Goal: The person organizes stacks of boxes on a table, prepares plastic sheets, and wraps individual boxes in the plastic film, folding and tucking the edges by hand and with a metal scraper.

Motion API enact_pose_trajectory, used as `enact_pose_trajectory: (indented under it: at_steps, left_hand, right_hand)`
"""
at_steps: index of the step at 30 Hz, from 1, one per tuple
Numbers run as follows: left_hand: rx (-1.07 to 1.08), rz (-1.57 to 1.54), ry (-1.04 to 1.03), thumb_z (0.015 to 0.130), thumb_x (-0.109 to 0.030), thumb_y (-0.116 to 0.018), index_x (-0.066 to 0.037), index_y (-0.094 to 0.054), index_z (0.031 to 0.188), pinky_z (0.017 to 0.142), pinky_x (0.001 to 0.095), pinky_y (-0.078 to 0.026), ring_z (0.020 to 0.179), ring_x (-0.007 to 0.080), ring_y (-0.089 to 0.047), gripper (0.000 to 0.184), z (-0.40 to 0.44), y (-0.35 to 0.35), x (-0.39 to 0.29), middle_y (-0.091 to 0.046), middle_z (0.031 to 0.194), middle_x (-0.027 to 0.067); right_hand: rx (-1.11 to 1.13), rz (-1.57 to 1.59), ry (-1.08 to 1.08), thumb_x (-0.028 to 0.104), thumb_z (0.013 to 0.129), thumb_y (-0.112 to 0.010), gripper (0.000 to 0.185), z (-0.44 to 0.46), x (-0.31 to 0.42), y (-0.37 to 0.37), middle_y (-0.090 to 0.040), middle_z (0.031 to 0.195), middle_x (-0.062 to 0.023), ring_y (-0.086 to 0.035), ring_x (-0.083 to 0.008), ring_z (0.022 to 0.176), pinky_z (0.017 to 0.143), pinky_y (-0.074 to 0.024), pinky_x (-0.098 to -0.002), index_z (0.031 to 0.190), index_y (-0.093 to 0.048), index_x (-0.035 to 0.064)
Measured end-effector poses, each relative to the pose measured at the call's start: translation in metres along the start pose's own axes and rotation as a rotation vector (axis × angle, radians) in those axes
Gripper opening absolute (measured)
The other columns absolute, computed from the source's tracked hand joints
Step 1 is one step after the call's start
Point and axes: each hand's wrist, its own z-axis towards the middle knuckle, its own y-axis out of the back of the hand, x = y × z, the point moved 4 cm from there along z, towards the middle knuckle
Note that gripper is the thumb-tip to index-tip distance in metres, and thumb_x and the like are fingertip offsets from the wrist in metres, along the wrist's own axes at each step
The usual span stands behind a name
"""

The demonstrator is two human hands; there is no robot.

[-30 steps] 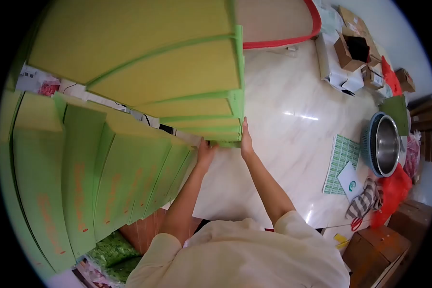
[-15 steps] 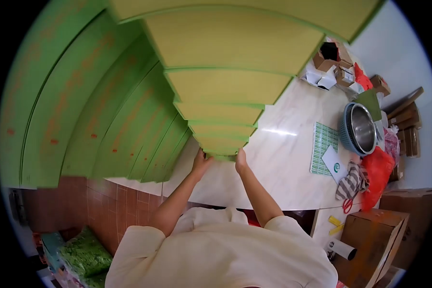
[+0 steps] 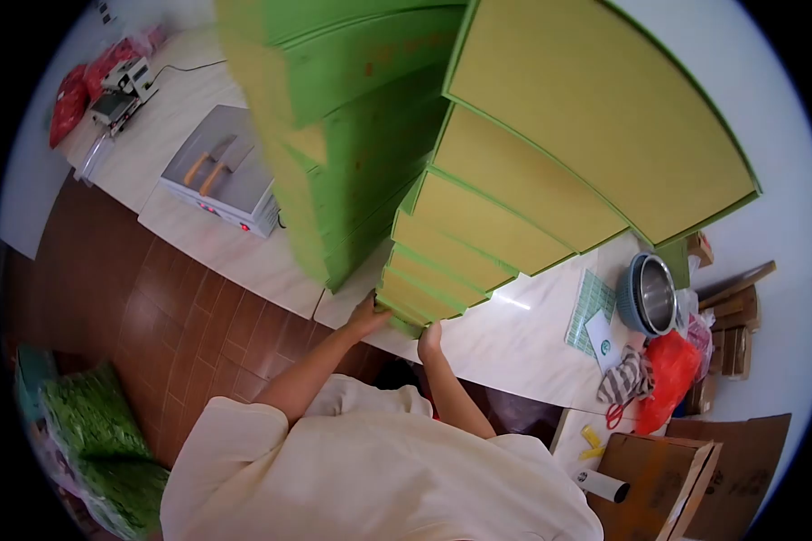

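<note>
A tall stack of green-edged boxes with yellowish faces (image 3: 505,212) leans up and away to the right. My left hand (image 3: 367,317) grips its lower left corner, and my right hand (image 3: 431,343) is against the bottom right corner. The fingertips of both hands are partly hidden by the lowest box. Just left of this stack stands another stack of green boxes (image 3: 361,135) with faint orange print, which neither hand touches.
On the marble-look table (image 3: 289,266) are a grey appliance (image 3: 221,167) and, at right, nested bowls (image 3: 650,293), a striped cloth (image 3: 624,377) and red plastic (image 3: 669,379). Cardboard boxes (image 3: 650,478) stand lower right. A green bag (image 3: 95,433) lies lower left on brown flooring.
The held stack has swung to the right and come nearer the table's front edge, with both hands still at its base. The view has turned, bringing the grey appliance into sight.
</note>
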Motion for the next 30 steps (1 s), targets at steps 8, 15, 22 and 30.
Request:
enact_pose_trajectory:
  at_steps: [8, 15, 22, 30]
  left_hand:
    - [-0.069, -0.149, -0.059, 0.073, -0.03, -0.069, 0.0, -0.042, 0.131, 0.099, 0.0396, -0.041, 0.12, 0.0346, -0.051, 0.071, -0.005, 0.032, 0.005, -0.053, 0.129, 0.0215]
    - [-0.197, -0.038, -0.058, 0.079, -0.026, -0.062, -0.001, -0.05, 0.122, 0.091, 0.0396, -0.045, 0.111, 0.0351, -0.055, 0.052, -0.044, 0.043, 0.015, -0.056, 0.123, 0.0201]
    - [-0.164, -0.205, -0.067, 0.086, -0.02, -0.055, -0.003, -0.051, 0.124, 0.087, 0.0331, -0.047, 0.105, 0.0219, -0.059, 0.041, -0.096, 0.093, -0.02, -0.06, 0.117, 0.0129]
    - [-0.17, -0.431, -0.27, 0.088, -0.017, -0.055, -0.001, -0.054, 0.121, 0.087, 0.0324, -0.048, 0.101, 0.0221, -0.062, 0.037, -0.129, 0.112, -0.074, -0.064, 0.108, 0.0129]
  right_hand:
    - [0.156, -0.166, -0.113, 0.048, 0.099, -0.032, 0.056, -0.04, -0.008, -0.029, -0.02, 0.152, -0.0071, -0.023, -0.0274, 0.139, 0.106, -0.023, -0.0607, 0.146, -0.026, 0.0175]
    - [0.216, -0.297, -0.187, 0.038, 0.099, -0.039, 0.058, -0.067, 0.002, -0.008, -0.031, 0.147, -0.0166, -0.037, -0.0345, 0.131, 0.104, -0.0362, -0.0526, 0.146, -0.023, 0.0086]
    - [0.094, -0.504, 0.084, 0.022, 0.093, -0.046, 0.052, -0.09, 0.039, 0.003, -0.051, 0.126, -0.0204, -0.059, -0.0326, 0.104, 0.083, -0.0527, -0.0413, 0.139, -0.029, 0.0052]
    - [-0.082, -0.368, 0.979, 0.026, 0.096, -0.051, 0.034, -0.169, 0.242, -0.053, -0.054, 0.108, -0.0083, -0.055, -0.0188, 0.095, 0.078, -0.0467, -0.0333, 0.122, -0.042, 0.005]
